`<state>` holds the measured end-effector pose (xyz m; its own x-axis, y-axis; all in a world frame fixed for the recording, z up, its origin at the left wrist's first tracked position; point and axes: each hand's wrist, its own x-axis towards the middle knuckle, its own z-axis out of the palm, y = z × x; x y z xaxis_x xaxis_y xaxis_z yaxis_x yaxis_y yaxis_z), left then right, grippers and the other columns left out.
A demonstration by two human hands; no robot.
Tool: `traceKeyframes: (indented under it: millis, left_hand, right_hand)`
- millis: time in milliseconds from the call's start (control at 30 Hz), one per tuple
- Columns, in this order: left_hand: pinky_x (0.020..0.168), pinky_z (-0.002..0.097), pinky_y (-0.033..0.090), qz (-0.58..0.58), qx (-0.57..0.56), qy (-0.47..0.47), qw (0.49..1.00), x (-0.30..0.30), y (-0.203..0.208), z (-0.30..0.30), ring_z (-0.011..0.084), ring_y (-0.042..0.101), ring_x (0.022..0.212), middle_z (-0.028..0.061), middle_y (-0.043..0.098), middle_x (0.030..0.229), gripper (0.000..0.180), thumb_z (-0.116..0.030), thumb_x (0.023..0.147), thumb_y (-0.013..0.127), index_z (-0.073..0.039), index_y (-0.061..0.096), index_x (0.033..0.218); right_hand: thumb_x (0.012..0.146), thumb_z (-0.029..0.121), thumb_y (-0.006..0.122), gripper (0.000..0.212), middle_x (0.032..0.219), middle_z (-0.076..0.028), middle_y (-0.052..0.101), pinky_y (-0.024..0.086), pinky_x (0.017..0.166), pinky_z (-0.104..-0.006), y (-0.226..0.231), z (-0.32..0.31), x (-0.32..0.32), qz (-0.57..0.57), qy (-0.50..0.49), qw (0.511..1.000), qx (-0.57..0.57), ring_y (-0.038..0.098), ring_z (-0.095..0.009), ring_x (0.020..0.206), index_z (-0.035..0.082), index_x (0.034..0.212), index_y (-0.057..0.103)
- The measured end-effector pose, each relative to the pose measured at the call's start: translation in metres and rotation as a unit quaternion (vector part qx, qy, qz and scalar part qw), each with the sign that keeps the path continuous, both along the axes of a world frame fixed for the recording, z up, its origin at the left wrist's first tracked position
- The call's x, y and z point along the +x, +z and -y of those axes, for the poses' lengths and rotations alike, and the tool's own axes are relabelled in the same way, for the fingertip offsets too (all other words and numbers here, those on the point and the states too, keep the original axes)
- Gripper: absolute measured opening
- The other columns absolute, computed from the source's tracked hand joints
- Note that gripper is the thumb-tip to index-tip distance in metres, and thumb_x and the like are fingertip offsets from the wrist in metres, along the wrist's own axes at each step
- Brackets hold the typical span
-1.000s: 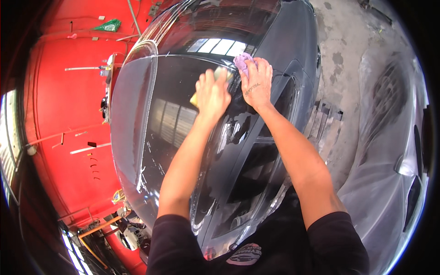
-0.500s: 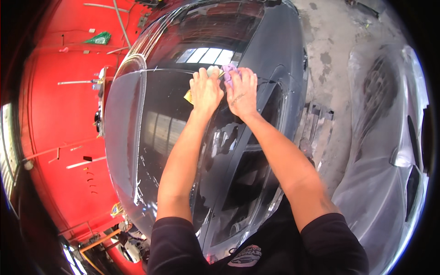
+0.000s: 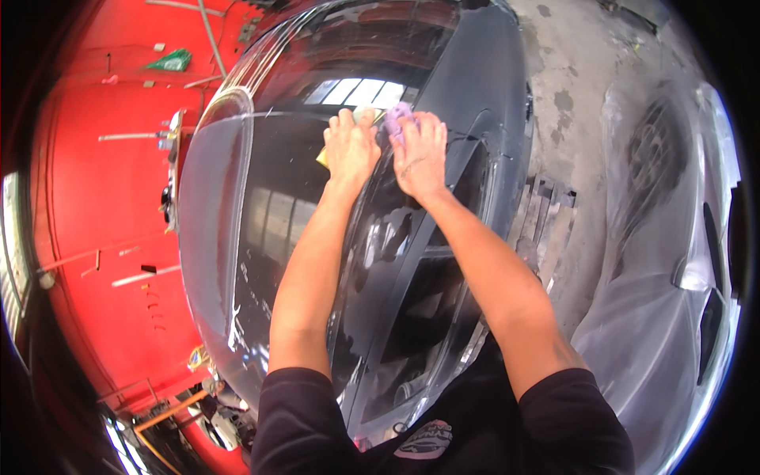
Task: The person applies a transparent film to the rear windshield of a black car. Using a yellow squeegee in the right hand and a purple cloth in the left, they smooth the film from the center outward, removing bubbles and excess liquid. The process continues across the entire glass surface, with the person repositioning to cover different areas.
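Note:
Both my arms reach forward over the roof of a dark car [image 3: 273,170]. My left hand [image 3: 351,150] presses down at the roof's far edge, fingers curled over a yellow piece [image 3: 322,157] that sticks out at its left side. A whitish piece [image 3: 364,114] shows past its fingertips; the palm hides whether the two are joined. Close on its right, my right hand [image 3: 420,155] grips a bunched purple cloth [image 3: 397,119] near the roof's side edge. Just beyond both hands, the car's glass [image 3: 372,67] reflects bright window panes.
Along the car's right side runs a concrete floor [image 3: 558,142] with a wooden pallet [image 3: 546,214] on it. A second car under clear plastic sheeting [image 3: 633,317] stands farther right. To the left is a red surface [image 3: 111,190] with rods and a green bag [image 3: 172,61].
Both hands have shifted slightly forward, away from me. The purple cloth has moved a little farther past my right fingers. Both hands keep their grip.

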<state>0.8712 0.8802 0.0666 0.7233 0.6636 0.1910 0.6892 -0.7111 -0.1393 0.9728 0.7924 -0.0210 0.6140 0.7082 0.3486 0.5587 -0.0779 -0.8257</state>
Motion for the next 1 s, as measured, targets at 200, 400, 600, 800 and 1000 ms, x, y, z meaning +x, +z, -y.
traceKeyframes:
  millis: [200, 400, 600, 800, 1000]
  left_hand:
    - [0.102, 0.0525, 0.049, 0.005, -0.057, 0.022, 0.998, -0.142, 0.032, 0.127, 0.0436, 0.06, 0.114, 0.0252, 0.062, 0.131, 0.055, -0.009, 0.093, 0.079, -0.01, 0.069, 0.148]
    - [0.091, 0.0533, 0.049, 0.047, -0.018, -0.023, 0.998, -0.081, 0.025, 0.069, 0.0421, 0.061, 0.107, 0.0226, 0.063, 0.123, 0.053, -0.008, 0.091, 0.078, -0.009, 0.071, 0.144]
    - [0.092, 0.0541, 0.049, 0.088, -0.038, -0.049, 0.994, -0.098, 0.029, 0.093, 0.0435, 0.061, 0.105, 0.0243, 0.064, 0.122, 0.055, -0.009, 0.094, 0.076, -0.01, 0.067, 0.148]
    - [0.096, 0.054, 0.049, 0.032, -0.069, 0.024, 0.997, -0.195, 0.04, 0.168, 0.0446, 0.06, 0.113, 0.0271, 0.061, 0.129, 0.065, -0.004, 0.086, 0.081, -0.012, 0.068, 0.149]
    - [0.09, 0.0534, 0.048, 0.065, -0.035, 0.01, 0.997, -0.091, 0.026, 0.071, 0.043, 0.06, 0.105, 0.0243, 0.062, 0.127, 0.053, -0.006, 0.092, 0.077, -0.011, 0.069, 0.144]
  right_hand:
    - [0.1, 0.021, 0.072, 0.044, 0.146, -0.021, 0.054, 0.032, 0.125, -0.0663, -0.009, 0.007, 0.004, 0.003, -0.018, 1.0, -0.013, 0.045, -0.047, 0.145, 0.009, 0.141, 0.063]
    - [0.099, 0.023, 0.073, 0.042, 0.142, -0.021, 0.056, 0.035, 0.122, -0.0621, -0.002, 0.008, -0.009, 0.019, -0.016, 1.0, 0.007, 0.049, -0.045, 0.141, 0.008, 0.138, 0.065]
    - [0.103, 0.028, 0.071, 0.04, 0.143, -0.02, 0.057, 0.033, 0.124, -0.0601, -0.015, 0.003, 0.01, 0.022, -0.03, 0.999, -0.019, 0.048, -0.043, 0.142, 0.01, 0.139, 0.066]
    - [0.102, 0.026, 0.072, 0.04, 0.142, -0.02, 0.058, 0.034, 0.124, -0.06, -0.014, 0.007, -0.002, 0.027, -0.03, 0.999, -0.003, 0.048, -0.043, 0.142, 0.009, 0.137, 0.066]
    - [0.101, 0.026, 0.073, 0.04, 0.141, -0.02, 0.06, 0.037, 0.121, -0.0572, -0.01, 0.001, -0.007, 0.042, -0.016, 0.999, 0.025, 0.051, -0.042, 0.139, 0.008, 0.137, 0.068]
